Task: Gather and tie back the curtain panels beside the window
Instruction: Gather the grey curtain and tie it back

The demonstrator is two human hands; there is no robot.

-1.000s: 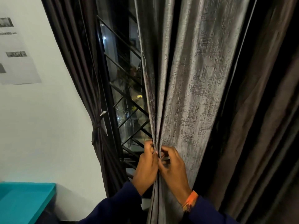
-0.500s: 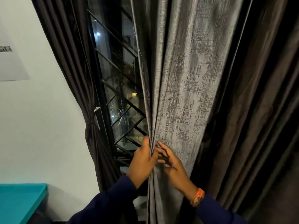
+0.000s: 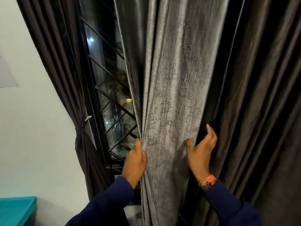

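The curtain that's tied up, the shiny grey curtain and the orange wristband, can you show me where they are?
Tied-back curtain (image 3: 80,130): head view, on the tie cinching its waist.
Shiny grey curtain (image 3: 177,95): head view, on its wide front fold.
Orange wristband (image 3: 208,182): head view, on the band's top at the right wrist.

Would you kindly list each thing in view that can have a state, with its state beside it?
Left hand: grips the grey curtain's left edge.
Right hand: fingers spread, against the grey curtain's right edge.
Grey textured curtain panel: hanging loose, partly gathered, not tied.
Dark curtain panel at left: gathered and tied back.
Tie-back: fastened round that panel.
Dark curtain panel at right: hanging loose.
Window: uncovered, behind a grille.
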